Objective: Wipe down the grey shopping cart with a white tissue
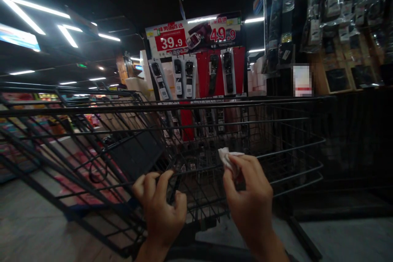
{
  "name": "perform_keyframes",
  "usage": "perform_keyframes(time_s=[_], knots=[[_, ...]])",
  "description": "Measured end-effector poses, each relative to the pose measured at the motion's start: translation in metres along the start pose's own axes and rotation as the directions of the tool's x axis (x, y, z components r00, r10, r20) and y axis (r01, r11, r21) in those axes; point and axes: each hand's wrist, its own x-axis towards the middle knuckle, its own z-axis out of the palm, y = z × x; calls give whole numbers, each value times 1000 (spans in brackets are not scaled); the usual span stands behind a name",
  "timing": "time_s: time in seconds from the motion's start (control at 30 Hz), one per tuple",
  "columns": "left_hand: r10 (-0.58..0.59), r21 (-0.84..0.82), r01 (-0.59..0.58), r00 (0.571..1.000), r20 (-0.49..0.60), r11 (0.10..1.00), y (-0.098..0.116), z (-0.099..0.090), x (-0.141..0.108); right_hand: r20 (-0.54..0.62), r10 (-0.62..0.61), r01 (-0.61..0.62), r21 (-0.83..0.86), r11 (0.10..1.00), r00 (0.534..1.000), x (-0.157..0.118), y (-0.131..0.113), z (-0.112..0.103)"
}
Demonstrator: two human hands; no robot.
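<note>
A black wire shopping cart fills the middle of the view, its basket side facing me. My right hand pinches a crumpled white tissue between thumb and fingers, close to the wires. To its left, my left hand has its fingers curled over a basket wire, with the thumb bent and a little apart. The fingertips are partly hidden behind the wire. Inside the cart, a dark flat panel leans at the left.
Behind the cart stands a rack of packaged belts under a price sign. More goods in plastic hang at the right. Pink packages are stacked low on the left, beyond the cart's wires. Grey floor shows at the lower left.
</note>
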Motion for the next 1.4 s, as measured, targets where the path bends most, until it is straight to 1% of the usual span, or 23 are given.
perform_keyframes(time_s=[0.1, 0.17, 0.27, 0.5, 0.7, 0.83, 1.1, 1.2, 1.3, 1.4], knots=[[-11, 9, 11, 1000, -1, 1000, 5, -1, 1, 96, 7, -14, 73, 997, 995, -8, -13, 7], [-12, 26, 12, 1000, -8, 1000, 9, -2, 2, 149, -8, -7, 104, 995, 989, -11, -19, 9], [-13, 30, 13, 1000, -4, 999, 14, -5, 4, 179, -49, 27, 121, 992, 983, -14, -21, 11], [-31, -3, 31, 999, 12, 1000, 27, -9, 1, 104, -56, 54, 21, 998, 993, -8, -13, 7], [-57, -60, 60, 997, 51, 996, 46, -10, 1, 71, -71, 75, -55, 996, 995, -1, -2, -3], [-49, -103, 57, 995, 83, 993, 61, -7, 2, 38, -95, 99, -108, 989, 995, 5, 9, -11], [-60, -211, 89, 988, 141, 973, 88, 3, -1, -43, -137, 125, -211, 969, 990, 13, 30, -27], [-61, -241, 100, 985, 164, 965, 93, 6, -1, -86, -131, 106, -246, 964, 988, 14, 33, -27], [-74, -248, 108, 987, 144, 963, 95, 7, 0, -113, -95, 64, -249, 966, 989, 13, 32, -24], [-67, -234, 93, 991, 117, 968, 95, 7, -2, -84, -49, 32, -193, 981, 995, 11, 27, -20]])
